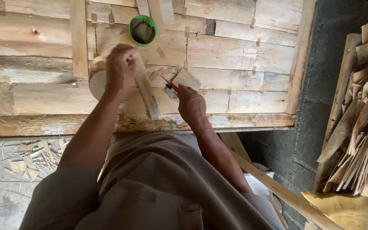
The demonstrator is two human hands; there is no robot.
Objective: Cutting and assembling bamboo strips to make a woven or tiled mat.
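Observation:
My left hand point(121, 67) is closed over the far end of a narrow wooden strip point(148, 97) that lies on the plank worktable point(235, 102) and runs toward the table's front edge. My right hand point(191, 104) grips a red-handled cutter point(171, 85), its tip close to a small pale piece of veneer point(187, 79) beside the strip. A roll of tape point(97, 84) lies on the table, partly hidden behind my left wrist.
A green cup point(142, 30) with grey paste stands at the back of the table. Stacked veneer scraps point(363, 123) lean at the right by a grey block wall. Wood offcuts point(26, 159) litter the floor at left. A long batten point(273, 183) leans under the table.

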